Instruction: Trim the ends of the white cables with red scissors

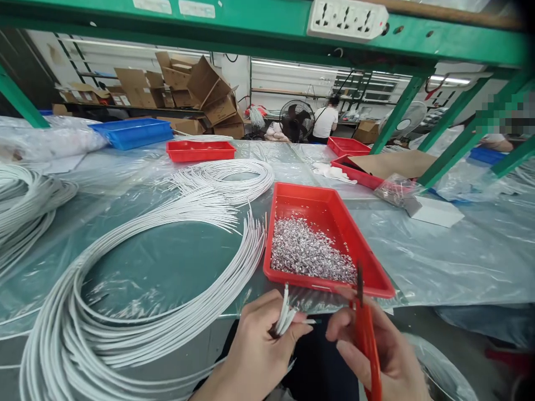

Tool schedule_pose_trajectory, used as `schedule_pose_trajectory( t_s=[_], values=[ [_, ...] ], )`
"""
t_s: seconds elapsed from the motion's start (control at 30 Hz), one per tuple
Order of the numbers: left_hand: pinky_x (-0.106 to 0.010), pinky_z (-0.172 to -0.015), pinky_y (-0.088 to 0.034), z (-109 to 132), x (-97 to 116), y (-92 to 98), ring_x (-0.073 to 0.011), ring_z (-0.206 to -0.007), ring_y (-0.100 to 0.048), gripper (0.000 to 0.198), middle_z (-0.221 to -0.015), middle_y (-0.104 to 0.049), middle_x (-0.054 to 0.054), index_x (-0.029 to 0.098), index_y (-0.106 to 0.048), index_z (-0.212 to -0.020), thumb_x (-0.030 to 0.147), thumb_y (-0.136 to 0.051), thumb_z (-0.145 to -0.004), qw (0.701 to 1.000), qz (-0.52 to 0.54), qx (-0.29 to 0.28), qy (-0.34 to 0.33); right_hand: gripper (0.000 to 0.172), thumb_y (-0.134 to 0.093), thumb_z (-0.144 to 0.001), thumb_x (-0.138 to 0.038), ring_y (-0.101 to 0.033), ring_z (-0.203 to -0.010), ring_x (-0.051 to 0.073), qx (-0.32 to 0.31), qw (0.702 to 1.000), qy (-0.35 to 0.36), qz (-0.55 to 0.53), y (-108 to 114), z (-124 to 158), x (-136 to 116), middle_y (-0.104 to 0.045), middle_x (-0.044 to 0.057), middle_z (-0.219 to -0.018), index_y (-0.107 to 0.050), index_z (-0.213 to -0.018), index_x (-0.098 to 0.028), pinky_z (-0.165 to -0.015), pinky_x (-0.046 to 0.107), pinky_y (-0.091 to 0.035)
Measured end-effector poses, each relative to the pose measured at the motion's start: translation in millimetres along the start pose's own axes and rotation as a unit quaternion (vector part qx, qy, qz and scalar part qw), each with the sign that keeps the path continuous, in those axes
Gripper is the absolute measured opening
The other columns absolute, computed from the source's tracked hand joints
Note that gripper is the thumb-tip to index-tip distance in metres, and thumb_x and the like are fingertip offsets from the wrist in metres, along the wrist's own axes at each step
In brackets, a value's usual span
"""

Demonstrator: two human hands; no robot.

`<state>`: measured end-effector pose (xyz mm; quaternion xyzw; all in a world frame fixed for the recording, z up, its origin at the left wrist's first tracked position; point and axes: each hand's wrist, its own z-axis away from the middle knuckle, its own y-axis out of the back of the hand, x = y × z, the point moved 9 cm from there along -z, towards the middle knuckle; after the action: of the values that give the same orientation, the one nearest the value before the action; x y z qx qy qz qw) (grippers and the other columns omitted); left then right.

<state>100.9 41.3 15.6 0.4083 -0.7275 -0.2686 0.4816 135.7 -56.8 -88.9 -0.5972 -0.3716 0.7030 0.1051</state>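
Note:
My left hand (263, 340) is closed around a few short white cable ends (286, 318) that stick up past the thumb and forefinger. A pair of pliers with red-orange handles (368, 348) rests in my right hand (384, 345), dark jaws pointing up and away from me. Just beyond both hands lies a red tray (363, 256) with a heap of small shiny metal pieces (307, 250) at its near side. A large coil of white cable (125, 345) spreads over the table to the left, and some strands run toward my left hand.
Further coils of white cable (251, 181) lie behind and at the far left (25, 206). Red trays (200, 150) and a blue tray (131, 133) stand farther back. A green frame with a power strip (346, 21) crosses overhead. A fan (296, 120) and a seated person (326, 122) are beyond.

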Motion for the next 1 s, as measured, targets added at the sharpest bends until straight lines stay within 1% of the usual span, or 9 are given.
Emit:
schedule_pose_trajectory(
  t_s=[0.13, 0.27, 0.4, 0.53, 0.7, 0.77, 0.87, 0.93, 1.0],
  values=[
    [-0.016, -0.049, -0.035, 3, 2, -9.3, -0.0054, -0.054, -0.046, 0.01, -0.061, -0.048, -0.002, 0.009, -0.059, -0.067, 0.01, -0.058, -0.077, 0.999, 0.008, -0.044, -0.003, 0.065, -0.075, -0.062, -0.048, -0.044, -0.058, 0.006, -0.067, 0.987, -0.097, -0.109, -19, -11, 15, -0.046, -0.002, -0.065, -0.043, -0.109, -0.017, -0.058, 0.019, -0.031],
    [-0.015, -0.051, -0.036, 3, 9, -10.5, -0.005, -0.056, -0.046, 0.012, -0.063, -0.048, -0.002, 0.009, -0.061, -0.071, 0.005, -0.053, -0.08, 0.997, 0.012, -0.064, -0.052, 0.069, -0.076, -0.058, -0.049, -0.04, -0.057, 0.007, -0.112, 0.973, -0.159, -0.121, -22, -11, 31, -0.043, -0.002, -0.065, -0.042, -0.108, -0.016, -0.055, 0.021, -0.019],
    [-0.017, -0.055, -0.037, 4, 10, -14.7, -0.0069, -0.062, -0.05, 0.015, -0.07, -0.053, -0.002, 0.012, -0.057, -0.076, 0.002, -0.047, -0.081, 0.992, -0.014, -0.098, -0.078, 0.064, -0.075, -0.062, -0.043, -0.039, -0.058, 0.007, -0.162, 0.965, -0.177, -0.109, -22, -10, 38, -0.044, 0.0, -0.069, -0.043, -0.11, -0.016, -0.052, 0.024, -0.014],
    [-0.018, -0.056, -0.037, 4, 12, -14.4, -0.0071, -0.062, -0.049, 0.019, -0.072, -0.053, 0.001, 0.017, -0.056, -0.082, 0.002, -0.045, -0.08, 0.989, -0.039, -0.101, -0.106, 0.058, -0.075, -0.063, -0.037, -0.039, -0.058, 0.006, -0.176, 0.958, -0.193, -0.12, -19, -14, 46, -0.045, 0.001, -0.075, -0.045, -0.109, -0.017, -0.049, 0.022, -0.015],
    [-0.02, -0.058, -0.036, 3, 12, -16.9, -0.0082, -0.066, -0.049, 0.028, -0.072, -0.051, 0.001, 0.018, -0.054, -0.083, -0.005, -0.04, -0.075, 0.981, -0.091, -0.132, -0.111, 0.047, -0.068, -0.073, -0.03, -0.033, -0.049, 0.002, -0.286, 0.942, -0.122, -0.127, -32, -15, 39, -0.045, -0.001, -0.073, -0.04, -0.109, -0.017, -0.044, 0.017, -0.021],
    [-0.021, -0.057, -0.035, 4, 15, -19.6, -0.009, -0.065, -0.049, 0.028, -0.072, -0.051, 0.001, 0.017, -0.054, -0.083, -0.004, -0.04, -0.075, 0.973, -0.119, -0.149, -0.128, 0.047, -0.069, -0.072, -0.03, -0.036, -0.053, 0.003, -0.252, 0.953, -0.124, -0.111, -30, -16, 36, -0.044, -0.001, -0.072, -0.039, -0.103, -0.014, -0.047, 0.017, -0.023],
    [-0.022, -0.056, -0.035, 7, 18, -24.4, -0.0104, -0.063, -0.048, 0.027, -0.071, -0.051, -0.001, 0.017, -0.056, -0.082, -0.003, -0.039, -0.075, 0.967, -0.115, -0.176, -0.143, 0.056, -0.07, -0.07, -0.041, -0.031, -0.056, 0.003, -0.183, 0.969, -0.155, -0.068, -24, -14, 30, -0.04, -0.003, -0.067, -0.034, -0.101, -0.011, -0.05, 0.017, -0.02],
    [-0.022, -0.058, -0.037, 6, 15, -25.5, -0.0105, -0.064, -0.05, 0.028, -0.071, -0.052, -0.001, 0.016, -0.057, -0.08, -0.004, -0.039, -0.073, 0.972, -0.082, -0.185, -0.12, 0.06, -0.069, -0.07, -0.045, -0.029, -0.056, 0.004, -0.182, 0.971, -0.144, -0.054, -23, -13, 23, -0.042, -0.002, -0.068, -0.033, -0.103, -0.01, -0.05, 0.018, -0.019],
    [-0.02, -0.059, -0.039, 4, 12, -24.0, -0.0091, -0.065, -0.052, 0.026, -0.071, -0.054, -0.001, 0.015, -0.058, -0.079, -0.005, -0.042, -0.073, 0.978, -0.043, -0.182, -0.09, 0.062, -0.069, -0.07, -0.044, -0.034, -0.057, 0.004, -0.187, 0.972, -0.133, -0.042, -18, -14, 21, -0.048, 0.0, -0.071, -0.033, -0.107, -0.01, -0.05, 0.018, -0.021]
  ],
)
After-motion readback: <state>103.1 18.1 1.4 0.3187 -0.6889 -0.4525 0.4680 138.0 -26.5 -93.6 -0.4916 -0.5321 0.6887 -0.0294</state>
